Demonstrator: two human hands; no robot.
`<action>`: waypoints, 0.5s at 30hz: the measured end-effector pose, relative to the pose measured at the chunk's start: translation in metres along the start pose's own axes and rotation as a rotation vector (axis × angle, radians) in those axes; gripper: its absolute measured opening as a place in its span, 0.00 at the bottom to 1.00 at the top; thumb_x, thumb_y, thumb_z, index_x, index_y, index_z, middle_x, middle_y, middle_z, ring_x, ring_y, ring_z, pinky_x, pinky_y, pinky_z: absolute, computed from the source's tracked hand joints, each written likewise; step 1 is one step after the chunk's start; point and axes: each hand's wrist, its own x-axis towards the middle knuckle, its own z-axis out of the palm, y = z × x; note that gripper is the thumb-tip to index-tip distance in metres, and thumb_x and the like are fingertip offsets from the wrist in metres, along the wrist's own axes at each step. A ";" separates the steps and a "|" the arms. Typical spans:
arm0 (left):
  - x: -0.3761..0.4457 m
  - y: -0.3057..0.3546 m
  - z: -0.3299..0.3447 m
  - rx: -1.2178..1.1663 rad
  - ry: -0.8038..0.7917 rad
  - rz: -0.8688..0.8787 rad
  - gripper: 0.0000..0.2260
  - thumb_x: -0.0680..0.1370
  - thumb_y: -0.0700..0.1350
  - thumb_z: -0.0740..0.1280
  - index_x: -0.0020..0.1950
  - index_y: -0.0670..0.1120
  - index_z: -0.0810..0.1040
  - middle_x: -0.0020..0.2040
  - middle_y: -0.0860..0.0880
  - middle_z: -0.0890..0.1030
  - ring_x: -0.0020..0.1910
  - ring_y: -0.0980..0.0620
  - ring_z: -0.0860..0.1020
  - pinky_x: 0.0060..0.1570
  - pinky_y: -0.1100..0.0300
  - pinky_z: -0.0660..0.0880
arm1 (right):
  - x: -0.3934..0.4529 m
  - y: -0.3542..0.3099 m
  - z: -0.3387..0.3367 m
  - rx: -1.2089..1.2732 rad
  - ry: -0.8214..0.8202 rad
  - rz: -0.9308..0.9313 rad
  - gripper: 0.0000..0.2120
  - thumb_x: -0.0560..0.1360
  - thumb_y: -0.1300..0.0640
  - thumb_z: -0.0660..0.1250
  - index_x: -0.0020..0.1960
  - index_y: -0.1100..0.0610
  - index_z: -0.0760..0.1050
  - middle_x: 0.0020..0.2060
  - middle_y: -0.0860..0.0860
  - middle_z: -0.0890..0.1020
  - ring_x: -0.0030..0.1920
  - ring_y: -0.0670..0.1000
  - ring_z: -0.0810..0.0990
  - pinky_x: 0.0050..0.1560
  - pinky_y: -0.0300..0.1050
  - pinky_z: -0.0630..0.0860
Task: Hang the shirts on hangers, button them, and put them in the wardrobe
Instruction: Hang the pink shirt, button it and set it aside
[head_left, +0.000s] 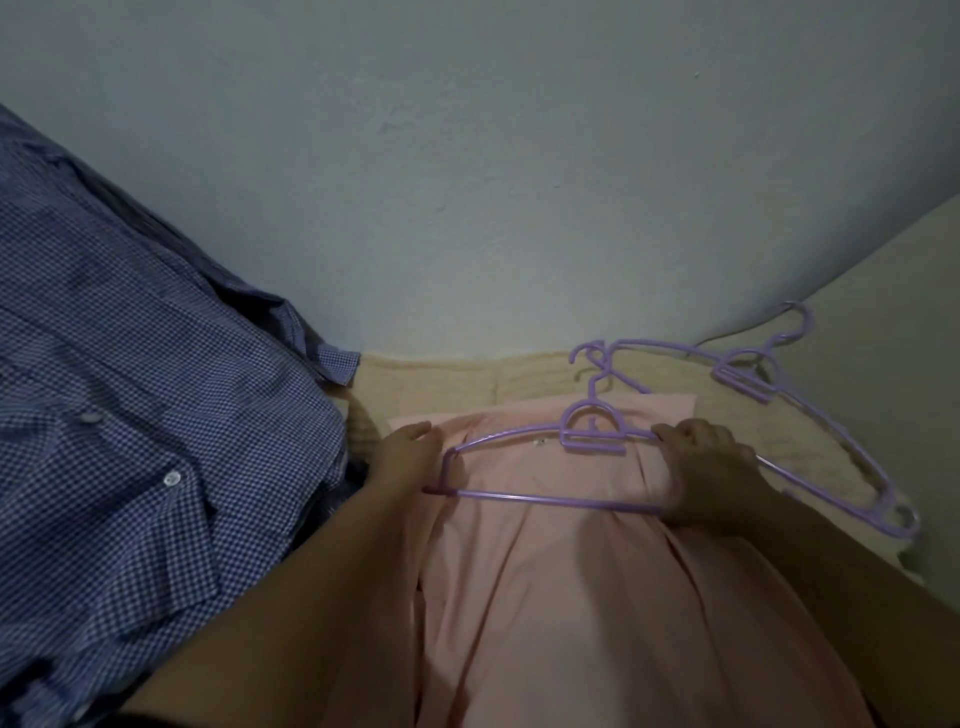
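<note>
Pink shirt: your pink shirt (545, 571) lies flat on the bed (441, 371), right in front of you.
Hanger in use: one purple hanger (550, 467) lies on top of the pink shirt, near its collar end. It does not look like it is inside the shirt yet.
Left hand: your left hand (408, 452) rests on the shirt at the hanger's left tip. I cannot tell if its fingers pinch the cloth or lie flat.
Right hand: your right hand (701, 467) has its fingers curled round the right side of the hanger.
Blue shirt: the blue checked shirt (130, 389) lies in a heap on the left. It has no hanger that I can see.
Spare hangers: more purple hangers (779, 374) wait on the bed, off to the right.
Done so far: nothing is finished yet, I think.
Still to do: slip the hanger in, do up the buttons, then the same for the blue one, then take both to the wardrobe, which is not in view.
</note>
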 end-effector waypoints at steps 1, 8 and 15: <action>-0.001 0.000 0.002 0.021 -0.019 -0.010 0.15 0.76 0.45 0.69 0.61 0.43 0.79 0.53 0.45 0.82 0.53 0.44 0.80 0.58 0.48 0.76 | -0.001 0.000 -0.001 -0.001 -0.004 0.002 0.47 0.63 0.36 0.72 0.74 0.47 0.53 0.67 0.51 0.62 0.67 0.55 0.63 0.63 0.47 0.63; -0.020 0.014 -0.001 0.159 0.048 0.187 0.14 0.77 0.37 0.63 0.61 0.38 0.77 0.45 0.46 0.81 0.43 0.47 0.79 0.41 0.62 0.76 | -0.010 0.007 -0.003 0.021 -0.002 0.044 0.46 0.62 0.42 0.73 0.74 0.47 0.53 0.68 0.51 0.62 0.68 0.54 0.65 0.63 0.49 0.63; -0.058 0.061 0.013 -0.070 -0.085 0.369 0.25 0.74 0.30 0.65 0.71 0.42 0.70 0.61 0.51 0.75 0.45 0.64 0.78 0.38 0.76 0.72 | -0.004 -0.015 -0.007 0.056 0.050 0.014 0.46 0.62 0.42 0.74 0.74 0.46 0.54 0.65 0.50 0.64 0.65 0.53 0.66 0.60 0.48 0.62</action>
